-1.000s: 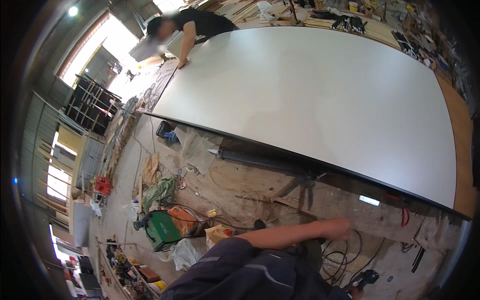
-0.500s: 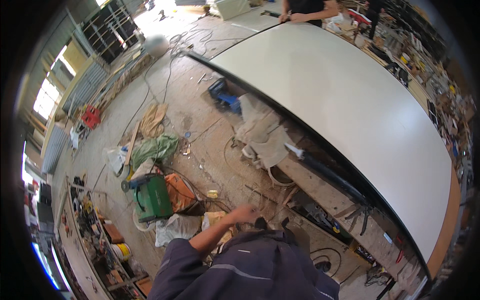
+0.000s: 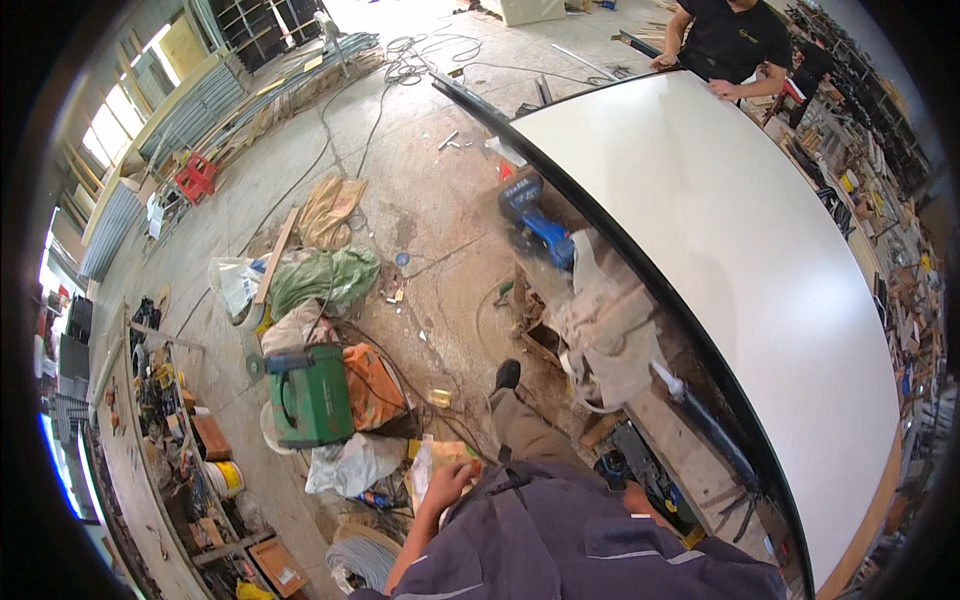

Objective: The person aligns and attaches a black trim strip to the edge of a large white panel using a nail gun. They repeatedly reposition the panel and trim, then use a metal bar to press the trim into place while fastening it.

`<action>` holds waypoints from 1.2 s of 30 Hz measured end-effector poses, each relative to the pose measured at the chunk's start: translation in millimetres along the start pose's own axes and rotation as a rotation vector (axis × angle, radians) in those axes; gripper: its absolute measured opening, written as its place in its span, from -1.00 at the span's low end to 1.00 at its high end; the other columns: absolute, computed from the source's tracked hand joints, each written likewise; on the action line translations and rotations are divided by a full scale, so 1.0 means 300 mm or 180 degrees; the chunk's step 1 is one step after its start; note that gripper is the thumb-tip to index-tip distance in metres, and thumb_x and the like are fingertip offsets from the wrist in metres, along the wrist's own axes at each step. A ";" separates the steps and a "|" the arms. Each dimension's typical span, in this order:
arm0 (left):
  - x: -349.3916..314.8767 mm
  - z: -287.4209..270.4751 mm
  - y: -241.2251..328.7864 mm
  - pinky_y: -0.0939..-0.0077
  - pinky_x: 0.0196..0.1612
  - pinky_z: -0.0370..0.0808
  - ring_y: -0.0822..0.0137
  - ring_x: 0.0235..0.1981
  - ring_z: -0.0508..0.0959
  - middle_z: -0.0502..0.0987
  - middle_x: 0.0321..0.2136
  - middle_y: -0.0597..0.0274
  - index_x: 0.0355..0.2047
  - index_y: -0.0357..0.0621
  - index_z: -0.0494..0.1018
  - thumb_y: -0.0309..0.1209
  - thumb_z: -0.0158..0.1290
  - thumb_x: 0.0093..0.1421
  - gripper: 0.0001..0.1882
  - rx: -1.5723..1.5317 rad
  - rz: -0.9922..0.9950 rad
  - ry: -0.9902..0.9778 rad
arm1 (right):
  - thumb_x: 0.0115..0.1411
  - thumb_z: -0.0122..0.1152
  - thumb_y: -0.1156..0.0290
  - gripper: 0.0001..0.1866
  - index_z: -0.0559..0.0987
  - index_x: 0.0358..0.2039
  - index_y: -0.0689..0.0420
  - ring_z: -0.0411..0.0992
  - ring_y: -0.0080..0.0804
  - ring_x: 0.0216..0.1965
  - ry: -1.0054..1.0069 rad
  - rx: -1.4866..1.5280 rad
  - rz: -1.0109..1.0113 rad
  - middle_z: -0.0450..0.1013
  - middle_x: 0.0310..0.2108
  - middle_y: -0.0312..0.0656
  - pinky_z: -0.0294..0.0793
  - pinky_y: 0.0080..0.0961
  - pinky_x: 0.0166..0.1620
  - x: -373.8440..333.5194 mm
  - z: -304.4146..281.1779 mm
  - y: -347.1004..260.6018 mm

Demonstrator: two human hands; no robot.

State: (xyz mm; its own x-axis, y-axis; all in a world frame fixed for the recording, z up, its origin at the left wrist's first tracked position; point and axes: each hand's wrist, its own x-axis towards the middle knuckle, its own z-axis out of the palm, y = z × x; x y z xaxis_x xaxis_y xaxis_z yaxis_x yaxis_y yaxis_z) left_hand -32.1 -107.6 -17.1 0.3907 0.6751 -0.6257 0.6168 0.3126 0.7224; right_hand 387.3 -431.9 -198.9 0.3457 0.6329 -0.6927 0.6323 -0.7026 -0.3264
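Note:
Down beside my body, near the pale sack on the floor, my left hand (image 3: 450,485) has its fingers curled in, with nothing visible in them. My right hand (image 3: 637,500) shows only in part past my dark jacket, by the bench; its fingers are hidden. A large white panel (image 3: 730,240) with a black edge strip lies along the workbench on my right. Under that edge are a blue cordless power tool (image 3: 540,225), crumpled beige cloths (image 3: 610,320) and a black caulking gun (image 3: 705,425) with a white nozzle.
A person (image 3: 735,45) in a black shirt stands at the panel's far end, hands at its edge. Left of me are a green machine case (image 3: 310,395), an orange bag (image 3: 375,385) and sacks. Cables (image 3: 410,60) trail over the floor; a cluttered bench (image 3: 140,470) stands far left.
My view has shifted, and the other person shows more fully at the panel's end. My left hand has dropped back towards my side. My right hand and a leg have come into view.

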 end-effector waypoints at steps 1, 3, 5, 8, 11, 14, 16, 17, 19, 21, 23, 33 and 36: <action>0.036 -0.024 0.005 0.30 -0.12 0.56 0.17 -0.20 0.69 0.69 -0.26 -0.04 -0.06 -0.26 0.61 -0.15 -0.01 0.40 -0.59 -0.0101 -0.0176 -0.0076 | 0.27 0.13 0.09 -0.47 0.54 0.16 0.12 0.43 0.18 0.10 -0.0163 -0.0039 -0.0195 0.46 0.12 0.14 0.45 0.02 0.10 0.063 0.007 0.027; 0.201 -0.036 -0.010 0.35 -0.14 0.57 0.22 -0.20 0.70 0.70 -0.25 -0.01 -0.02 -0.28 0.59 -0.14 -0.01 0.41 -0.57 -0.0204 -0.0284 -0.0104 | 0.32 0.10 0.16 -0.53 0.55 0.14 0.14 0.42 0.17 0.11 -0.0419 -0.0008 -0.0452 0.45 0.14 0.13 0.45 -0.01 0.12 0.127 0.032 0.040; 0.249 -0.108 0.057 0.37 -0.07 0.61 0.24 -0.17 0.69 0.69 -0.16 0.01 0.05 -0.39 0.54 -0.22 0.00 0.45 -0.57 -0.0332 -0.0439 -0.0246 | 0.18 0.22 0.15 -0.49 0.56 0.08 0.17 0.47 0.17 0.06 -0.0171 -0.0004 -0.0040 0.50 0.04 0.17 0.49 -0.03 0.06 0.161 -0.020 -0.102; 0.454 -0.222 0.192 0.33 -0.20 0.56 0.21 -0.27 0.69 0.69 -0.34 0.02 -0.12 -0.33 0.60 -0.18 -0.01 0.42 -0.59 0.0497 -0.0014 -0.0524 | 0.12 0.27 0.21 -0.48 0.56 0.07 0.19 0.49 0.16 0.05 -0.0190 0.0176 0.0667 0.52 0.02 0.18 0.51 -0.06 0.05 0.195 -0.004 -0.237; 0.599 -0.362 0.483 0.25 -0.26 0.54 0.07 -0.35 0.67 0.66 -0.40 -0.05 -0.21 -0.32 0.61 -0.16 -0.02 0.40 -0.58 0.0254 0.0375 -0.0474 | 0.14 0.27 0.21 -0.52 0.57 0.03 0.20 0.50 0.14 0.02 -0.0243 0.0500 0.1071 0.52 -0.01 0.17 0.52 -0.05 0.04 0.190 -0.030 -0.363; 0.782 -0.516 0.706 0.30 -0.28 0.53 0.16 -0.42 0.65 0.65 -0.42 0.00 -0.22 -0.31 0.60 -0.22 0.01 0.40 -0.65 0.0766 0.0741 -0.0279 | 0.16 0.26 0.21 -0.55 0.58 -0.01 0.21 0.51 0.12 -0.02 -0.0141 0.0814 0.1226 0.52 -0.03 0.15 0.52 -0.05 0.02 0.202 -0.132 -0.506; 0.892 -0.574 0.884 0.35 -0.29 0.53 0.24 -0.43 0.64 0.66 -0.44 0.06 -0.21 -0.32 0.60 -0.26 0.03 0.40 -0.68 0.0285 0.0860 -0.0206 | 0.17 0.26 0.22 -0.58 0.59 -0.03 0.21 0.51 0.10 -0.04 -0.0025 0.1052 0.1328 0.52 -0.05 0.14 0.52 -0.05 0.01 0.211 -0.197 -0.583; 0.915 -0.608 0.986 0.38 -0.30 0.52 0.28 -0.44 0.63 0.66 -0.45 0.09 -0.20 -0.32 0.60 -0.27 0.04 0.40 -0.69 0.0053 0.0853 -0.0187 | 0.18 0.26 0.22 -0.59 0.59 -0.04 0.21 0.51 0.09 -0.05 0.0016 0.1177 0.1357 0.52 -0.06 0.14 0.52 -0.05 0.01 0.219 -0.225 -0.623; 0.963 -0.655 1.175 0.41 -0.29 0.53 0.32 -0.42 0.63 0.67 -0.43 0.09 -0.18 -0.34 0.60 -0.28 0.04 0.40 -0.69 0.0162 0.0995 -0.0233 | 0.19 0.26 0.22 -0.61 0.60 -0.07 0.22 0.52 0.08 -0.08 0.0127 0.1453 0.1410 0.53 -0.08 0.13 0.53 -0.05 0.00 0.243 -0.267 -0.716; 1.008 -0.693 1.342 0.43 -0.28 0.53 0.36 -0.40 0.62 0.68 -0.41 0.09 -0.17 -0.35 0.60 -0.28 0.05 0.40 -0.69 0.0341 0.1159 -0.0339 | 0.21 0.25 0.23 -0.63 0.60 -0.09 0.23 0.53 0.06 -0.10 0.0196 0.1730 0.1467 0.53 -0.10 0.11 0.53 -0.05 -0.01 0.241 -0.288 -0.815; 1.072 -0.718 1.476 0.44 -0.27 0.54 0.42 -0.38 0.62 0.68 -0.38 0.08 -0.14 -0.35 0.60 -0.28 0.06 0.40 -0.68 0.0576 0.1290 -0.0555 | 0.22 0.25 0.23 -0.65 0.61 -0.12 0.23 0.53 0.05 -0.12 0.0204 0.2061 0.1567 0.53 -0.12 0.10 0.53 -0.05 -0.02 0.208 -0.292 -0.916; 1.519 -0.779 2.114 0.49 -0.09 0.58 0.41 -0.22 0.63 0.67 -0.24 0.09 -0.01 -0.43 0.53 -0.28 -0.01 0.47 -0.62 0.0453 0.2257 -0.1660 | 0.39 0.08 0.31 -0.62 0.54 0.11 0.26 0.50 0.04 0.02 0.1248 0.5123 0.3134 0.44 0.14 0.14 0.54 -0.06 0.09 0.157 -0.295 -1.695; 1.717 -0.805 2.226 0.41 0.04 0.53 0.34 -0.08 0.59 0.61 -0.08 0.04 0.10 -0.37 0.48 -0.16 -0.12 0.51 -0.52 0.0277 0.2092 -0.1963 | 0.25 0.26 0.40 -0.62 0.57 0.04 0.30 0.55 -0.03 -0.14 0.2816 0.6528 0.3933 0.55 -0.04 0.05 0.59 -0.15 -0.10 0.189 -0.374 -1.923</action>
State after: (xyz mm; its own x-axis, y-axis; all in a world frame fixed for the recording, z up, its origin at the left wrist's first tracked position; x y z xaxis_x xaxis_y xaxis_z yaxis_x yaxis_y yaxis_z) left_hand 416.2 610.2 213.9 0.9637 0.2139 -0.1597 0.1798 -0.0780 0.9806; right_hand 119.9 45.8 22.4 0.2535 -0.4943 -0.8315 -0.8258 0.3370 -0.4522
